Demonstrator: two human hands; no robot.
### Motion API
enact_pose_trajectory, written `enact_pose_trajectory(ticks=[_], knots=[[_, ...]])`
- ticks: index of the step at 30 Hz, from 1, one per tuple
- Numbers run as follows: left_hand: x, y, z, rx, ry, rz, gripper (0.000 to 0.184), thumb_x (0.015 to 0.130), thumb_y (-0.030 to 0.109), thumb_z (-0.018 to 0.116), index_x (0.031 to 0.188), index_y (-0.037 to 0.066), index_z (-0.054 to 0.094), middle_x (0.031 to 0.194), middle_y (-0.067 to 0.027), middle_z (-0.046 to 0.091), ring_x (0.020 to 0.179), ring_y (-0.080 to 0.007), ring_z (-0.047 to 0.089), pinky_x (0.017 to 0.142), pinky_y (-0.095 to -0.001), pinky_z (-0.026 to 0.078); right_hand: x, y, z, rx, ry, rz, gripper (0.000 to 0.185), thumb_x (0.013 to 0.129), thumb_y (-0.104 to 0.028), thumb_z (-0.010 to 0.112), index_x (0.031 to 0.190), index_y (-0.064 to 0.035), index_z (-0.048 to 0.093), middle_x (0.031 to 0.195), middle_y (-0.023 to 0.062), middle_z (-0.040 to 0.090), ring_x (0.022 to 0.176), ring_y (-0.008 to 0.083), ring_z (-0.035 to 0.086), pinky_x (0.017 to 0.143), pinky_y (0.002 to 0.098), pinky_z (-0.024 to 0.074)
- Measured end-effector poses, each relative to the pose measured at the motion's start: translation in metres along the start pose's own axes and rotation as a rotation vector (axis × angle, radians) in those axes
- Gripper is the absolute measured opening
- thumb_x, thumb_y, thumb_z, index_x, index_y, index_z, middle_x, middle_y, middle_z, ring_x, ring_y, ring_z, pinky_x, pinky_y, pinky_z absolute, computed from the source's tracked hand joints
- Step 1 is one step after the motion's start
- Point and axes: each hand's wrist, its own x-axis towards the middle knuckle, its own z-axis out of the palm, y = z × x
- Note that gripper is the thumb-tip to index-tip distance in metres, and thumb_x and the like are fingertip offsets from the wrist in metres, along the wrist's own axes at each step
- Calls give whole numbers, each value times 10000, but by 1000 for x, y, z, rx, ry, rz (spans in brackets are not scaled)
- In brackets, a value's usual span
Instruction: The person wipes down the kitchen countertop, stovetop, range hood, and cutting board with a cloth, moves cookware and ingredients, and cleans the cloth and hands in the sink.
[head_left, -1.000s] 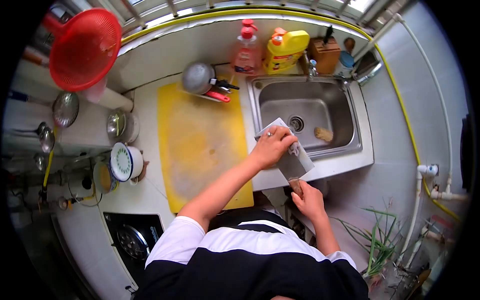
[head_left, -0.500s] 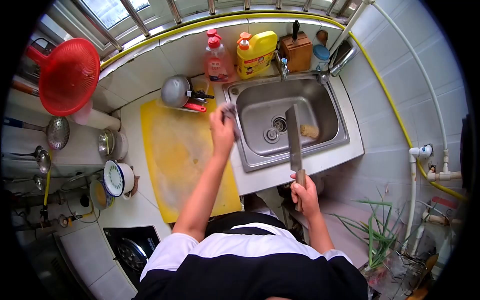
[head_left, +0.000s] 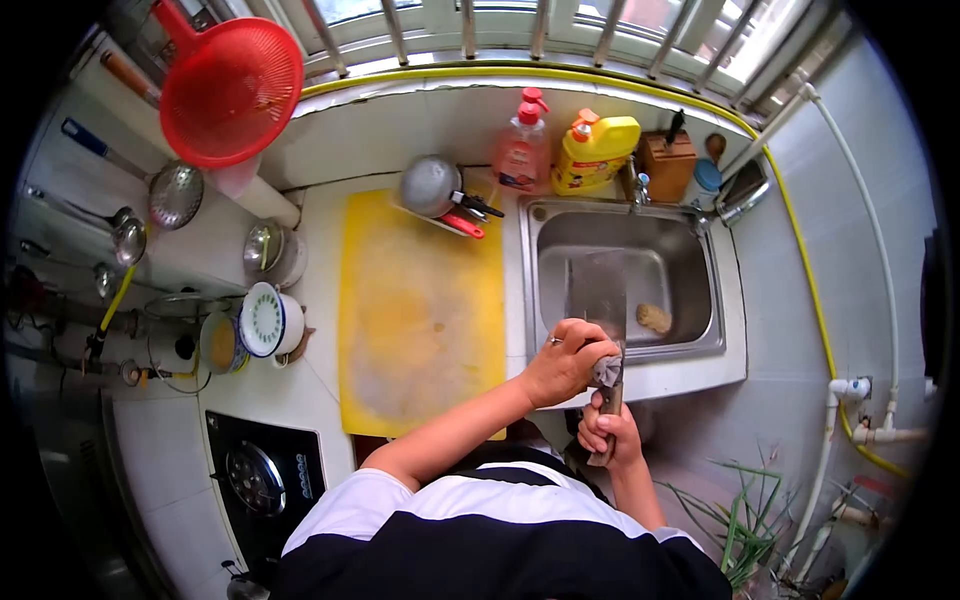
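My right hand [head_left: 612,435] is wrapped round the wooden handle of a cleaver [head_left: 598,290], whose broad blade points away from me over the near part of the steel sink [head_left: 530,290]. A crumpled greyish cloth [head_left: 607,371] is pinched in my left hand [head_left: 562,368], pressed to the blade close to the handle. The fingers of that hand cover part of the blade. Inside the sink, right of the blade, lies a tan sponge-like piece [head_left: 653,319]. A yellow cutting board [head_left: 425,320] lies flat on the counter to the left.
Behind the sink stand a pink soap bottle [head_left: 521,150], a yellow detergent jug [head_left: 595,155], a faucet [head_left: 640,190] and a knife block [head_left: 667,165]. Pans [head_left: 430,187] sit at the board's back edge. Left are an enamel pot [head_left: 265,320], a stove [head_left: 290,480] and a red strainer [head_left: 230,92].
My left hand has moved right with the cloth, from beside the sink onto the cleaver. The blade has turned its broad face up. The camera view has shifted.
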Motion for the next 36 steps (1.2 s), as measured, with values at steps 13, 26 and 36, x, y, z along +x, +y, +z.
enact_pose_trajectory(ticks=[13, 26, 36], knots=[[48, -48, -48, 184, 229, 16, 466, 711, 21, 651, 1136, 150, 512, 1081, -82, 451, 1045, -317, 432, 945, -401, 377, 4, 2, 9, -58, -53, 73, 314, 763, -88, 647, 1005, -77, 447, 583, 21, 411, 399, 105, 396, 391, 265, 341], [-78, -116, -135, 221, 738, -760, 310, 859, 37, 505, 1168, 44, 527, 1018, -147, 546, 967, -313, 550, 855, -381, 448, 55, 6, 36, -742, -42, 132, 318, 772, -113, 666, 1020, -43, 479, 653, 24, 515, 441, 93, 441, 409, 227, 359], [-194, -77, -233, -328, 1162, -1071, 227, 893, 263, 627, 807, 71, 541, 665, -11, 557, 580, -76, 504, 543, -237, 404, 148, 51, 96, -1223, -96, 65, 303, 835, -207, 669, 1041, -1, 585, 639, -15, 501, 498, 58, 459, 454, 226, 372]])
